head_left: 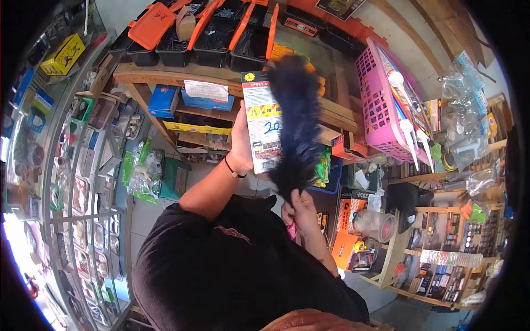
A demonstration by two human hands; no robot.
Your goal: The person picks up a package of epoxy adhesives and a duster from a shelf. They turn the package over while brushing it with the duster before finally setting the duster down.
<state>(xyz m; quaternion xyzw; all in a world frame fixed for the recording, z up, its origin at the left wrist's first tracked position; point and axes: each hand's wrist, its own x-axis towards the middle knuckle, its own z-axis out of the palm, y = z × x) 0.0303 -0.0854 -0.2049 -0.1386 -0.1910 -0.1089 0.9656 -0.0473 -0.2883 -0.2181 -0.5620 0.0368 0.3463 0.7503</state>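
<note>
Tight aisle. Shelf point(221, 77) stood straight ahead of both hands, its top packed with bins point(212, 47) set edge to edge. Left hand point(241, 144) with box point(264, 124) hung just before the shelf edge. Duster point(295, 121) crossed the box's right side and blocked that face. Pink basket point(381, 110) closed off the right, near the duster. Glass case point(83, 165) walled the left. Open floor point(142, 218) lay between case and left arm: the one clear lane. Right hand point(302, 212) had a jar point(375, 225) and low rack point(419, 265) near it.
</note>
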